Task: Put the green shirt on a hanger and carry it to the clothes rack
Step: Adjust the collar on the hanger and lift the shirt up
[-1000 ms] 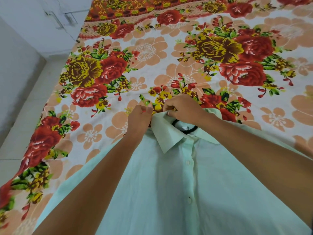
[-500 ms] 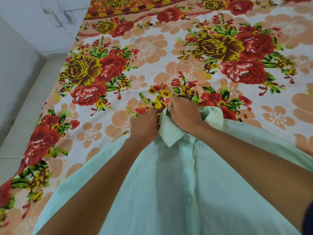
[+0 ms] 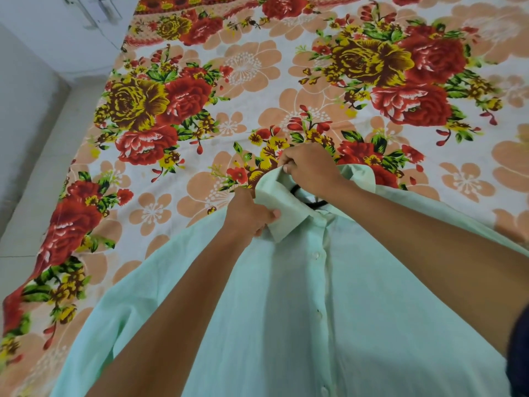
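The right hand [image 3: 310, 167] now pinches the raised collar of the green shirt [image 3: 300, 296], the left hand [image 3: 249, 216] grips its collar point, and the black hanger [image 3: 307, 197], hidden half a second ago, shows under the right grip.

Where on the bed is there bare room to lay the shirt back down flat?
Free: the floral bedsheet beyond the collar, and the strip left of the green shirt up to the bed edge. Crowded: the collar, where the left hand and right hand grip fabric over the black hanger.

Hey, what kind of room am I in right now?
Most likely a bedroom: a floral bedsheet covers what looks like a bed, the green shirt lies on it, and a pale cupboard door with a handle stands beyond the tiled floor.
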